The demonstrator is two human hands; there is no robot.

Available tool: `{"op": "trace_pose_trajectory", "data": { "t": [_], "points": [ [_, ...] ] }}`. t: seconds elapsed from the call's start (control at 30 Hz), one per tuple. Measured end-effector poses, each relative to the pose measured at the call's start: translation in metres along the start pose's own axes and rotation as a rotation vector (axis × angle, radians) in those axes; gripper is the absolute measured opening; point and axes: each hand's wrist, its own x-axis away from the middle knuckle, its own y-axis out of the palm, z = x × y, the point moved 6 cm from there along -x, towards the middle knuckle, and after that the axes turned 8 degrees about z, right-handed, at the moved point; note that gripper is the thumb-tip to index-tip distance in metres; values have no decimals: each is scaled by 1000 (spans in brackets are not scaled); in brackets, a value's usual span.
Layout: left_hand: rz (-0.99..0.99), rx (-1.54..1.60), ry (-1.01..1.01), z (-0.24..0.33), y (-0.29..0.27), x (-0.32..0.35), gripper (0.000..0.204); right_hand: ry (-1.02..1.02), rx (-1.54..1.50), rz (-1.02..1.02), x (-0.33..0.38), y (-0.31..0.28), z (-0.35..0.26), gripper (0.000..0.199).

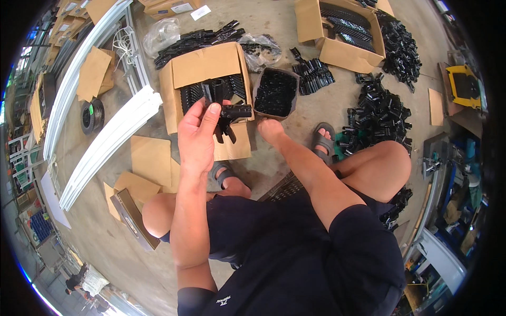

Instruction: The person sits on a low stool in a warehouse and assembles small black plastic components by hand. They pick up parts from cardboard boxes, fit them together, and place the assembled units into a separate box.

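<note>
In the head view, the left hand (196,136) is raised above the concrete floor (295,108) and clamps a black plastic multi-armed connector (225,108) between thumb and fingers, in front of an open brown cardboard box (203,66) holding more black parts. The right hand (270,129) reaches toward a dark open bag of black pieces (275,92); whether it grips anything cannot be told.

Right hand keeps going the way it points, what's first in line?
Probably the dark open-topped bin of small black parts: the right hand reaches forward just below its near edge, apparently empty. Depth is unclear, so it may meet the concrete floor first.
</note>
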Motion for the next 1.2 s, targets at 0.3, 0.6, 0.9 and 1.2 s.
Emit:
{"op": "trace_pose_trajectory", "data": {
  "t": [0.3,0.6,0.9,1.2],
  "points": [
    [-1,-41,71,8,4,-10,27,184,-322,42,-1,-28,23,16],
    [55,-2,89,23,-11,-4,31,15,-432,-625,-24,-55,53,17],
    [102,86,60,25,-20,-18,26,542,-1233,126,-75,-241,105,21],
    [69,41,72,21,-16,-22,28,808,-1273,174,-49,-209,178,24]
  ]
}}
